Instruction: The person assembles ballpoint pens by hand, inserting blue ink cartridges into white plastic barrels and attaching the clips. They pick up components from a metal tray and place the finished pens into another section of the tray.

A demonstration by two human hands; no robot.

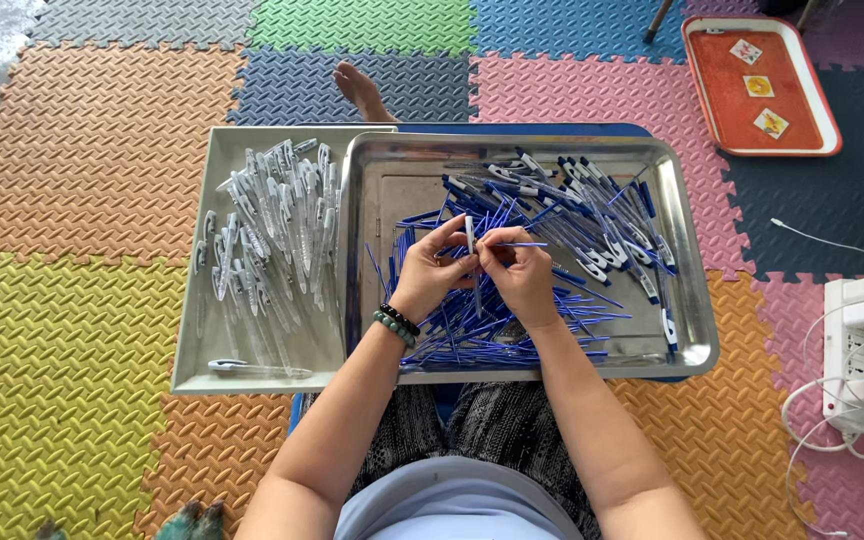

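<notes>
A: Layout?
B: Foam mat floor; steel tray of blue refills and capped pens; left tray of clear barrels.

A: Grip state?
B: Left hand pinches one barrel above the steel tray; right hand pinches a refill touching it.

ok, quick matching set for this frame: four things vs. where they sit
Things:
1 clear pen barrels
2 blue refills
3 red tray
4 power strip

Places:
A far right, on the mat
B steel tray under the hands
C top right corner
D left tray

Pairs: 1-D, 2-B, 3-C, 4-A
</notes>
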